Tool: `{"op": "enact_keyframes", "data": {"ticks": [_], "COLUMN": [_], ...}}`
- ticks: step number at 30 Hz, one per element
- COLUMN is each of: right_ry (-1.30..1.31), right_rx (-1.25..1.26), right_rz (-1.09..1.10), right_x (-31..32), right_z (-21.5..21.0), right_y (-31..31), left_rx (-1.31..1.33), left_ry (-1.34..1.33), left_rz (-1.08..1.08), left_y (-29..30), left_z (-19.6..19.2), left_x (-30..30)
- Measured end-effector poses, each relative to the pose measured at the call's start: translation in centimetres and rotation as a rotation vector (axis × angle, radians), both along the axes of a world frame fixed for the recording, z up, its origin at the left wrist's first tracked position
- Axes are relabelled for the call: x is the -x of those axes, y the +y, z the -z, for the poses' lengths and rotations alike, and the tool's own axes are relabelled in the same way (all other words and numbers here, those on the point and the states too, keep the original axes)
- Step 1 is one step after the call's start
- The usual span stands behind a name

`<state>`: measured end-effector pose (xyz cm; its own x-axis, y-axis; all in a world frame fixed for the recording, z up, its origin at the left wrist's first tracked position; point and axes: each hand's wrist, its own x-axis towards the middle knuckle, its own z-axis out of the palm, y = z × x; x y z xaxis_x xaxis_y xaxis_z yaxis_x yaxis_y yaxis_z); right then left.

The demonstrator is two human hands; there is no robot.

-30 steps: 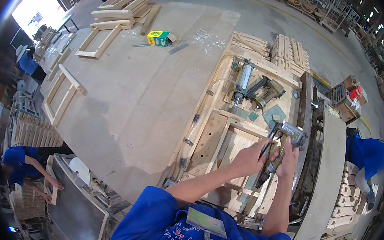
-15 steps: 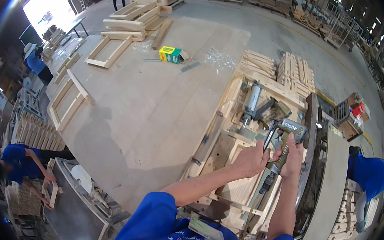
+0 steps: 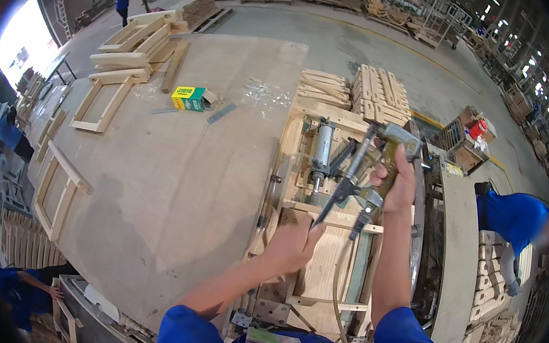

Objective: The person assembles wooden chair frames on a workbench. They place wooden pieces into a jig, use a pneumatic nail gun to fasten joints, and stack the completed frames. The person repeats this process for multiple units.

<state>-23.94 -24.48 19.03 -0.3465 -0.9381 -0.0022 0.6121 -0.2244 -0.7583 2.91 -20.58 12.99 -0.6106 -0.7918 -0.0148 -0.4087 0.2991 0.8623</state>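
At the far left, finished wooden frames (image 3: 101, 101) lie flat on the broad plywood worktable (image 3: 175, 182), pushed toward its far edge, seemingly to keep the near surface free. Just right of them sits a small rectangular carton (image 3: 188, 98), yellow on one end and green on the other, lying on its side near a scatter of pale metal strips (image 3: 261, 94), probably fasteners kept within arm's reach. Further right, the left hand (image 3: 291, 243) presses palm-down on a small wooden block (image 3: 296, 218) seated in the timber assembly jig (image 3: 293, 144), fingers together and curled over the block's edge, apparently to pin it against the crosspiece while it is fastened. Above it, the right hand (image 3: 399, 182) is clamped around the grip of a pneumatic nail gun (image 3: 370, 160), fingers wrapped tight; the tool slants down and to the left so that its nose meets the wood just beside the left fingertips, and its hose (image 3: 338, 275) loops back toward the body. Behind the jig, cut slats (image 3: 379, 92) are stacked in neat rows. At the far right, an open cardboard box (image 3: 467, 133) on the floor holds a red container, near another person in blue.
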Motion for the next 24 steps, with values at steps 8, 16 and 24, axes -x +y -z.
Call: {"op": "enact_keyframes", "data": {"ticks": [8, 16, 24], "right_ry": [-0.088, -0.285, -0.291], "right_rx": [-0.142, -0.236, -0.237], "right_rz": [0.023, -0.073, 0.007], "right_x": [1.7, 2.9, 5.5], "right_z": [5.3, 12.2, 11.2], "right_y": [4.9, 14.4, 20.1], "left_rx": [0.437, 0.980, 1.401], "left_ry": [-0.395, -0.937, -0.871], "left_rz": [-0.302, -0.776, -0.336], "left_y": [-16.3, -36.5, -37.1], "left_z": [3.4, 6.3, 7.8], "left_x": [-11.5, -27.6, -22.0]}}
